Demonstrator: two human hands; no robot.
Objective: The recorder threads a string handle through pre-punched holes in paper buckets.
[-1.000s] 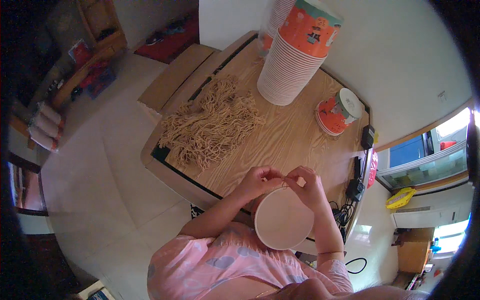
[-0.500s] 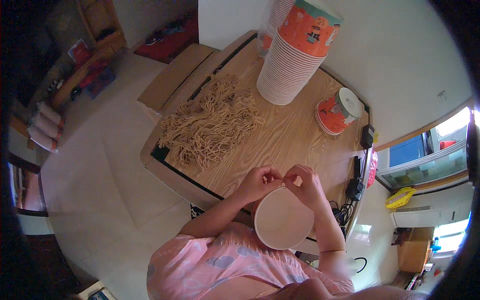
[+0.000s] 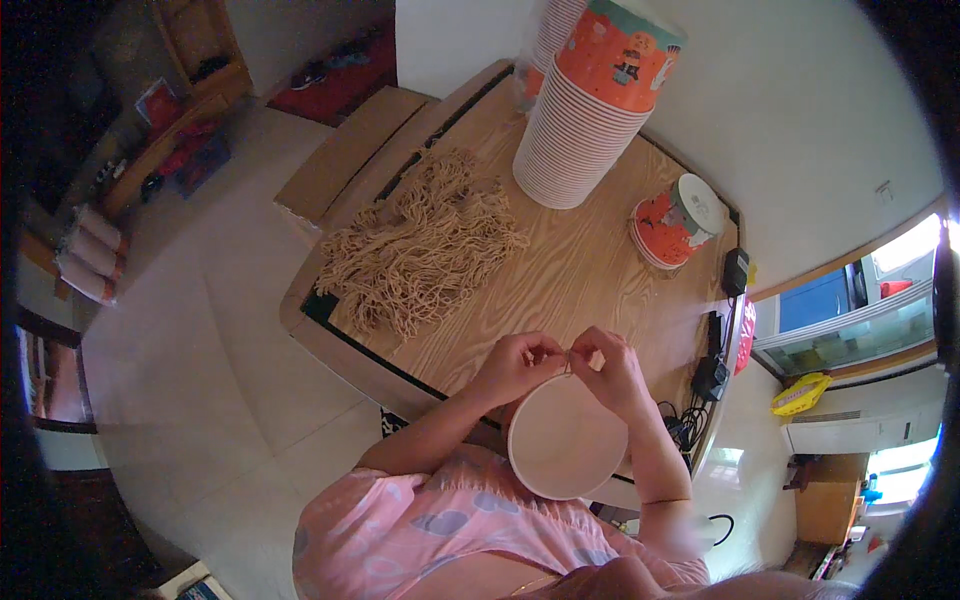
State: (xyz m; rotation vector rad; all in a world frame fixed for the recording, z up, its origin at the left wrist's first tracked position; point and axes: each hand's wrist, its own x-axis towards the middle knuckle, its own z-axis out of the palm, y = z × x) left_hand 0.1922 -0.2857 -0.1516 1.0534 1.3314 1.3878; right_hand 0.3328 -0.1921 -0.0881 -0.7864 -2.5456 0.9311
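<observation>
Wood-grain tabletop [image 3: 570, 290] as backdrop, I had the open tub [image 3: 568, 445] by the pink shirt [image 3: 450, 515], left hand [image 3: 518, 370] and right hand [image 3: 614, 374] pinched narrow on a thin cord [image 3: 568, 367] at its far rim, where short, even tension seemed best against tipping, twine pile [image 3: 425, 245] beyond, tall tub stack [image 3: 580, 135] farther.

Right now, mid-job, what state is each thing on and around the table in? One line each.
Left hand: fingers pinched at the thin cord
Right hand: fingers pinched at the same cord
Paper bucket: open, mouth up
Cord pile: loose, tangled, on the table
Tall bucket stack: nested, upside down
Short bucket stack: nested, upside down
Black cables: bunched
</observation>
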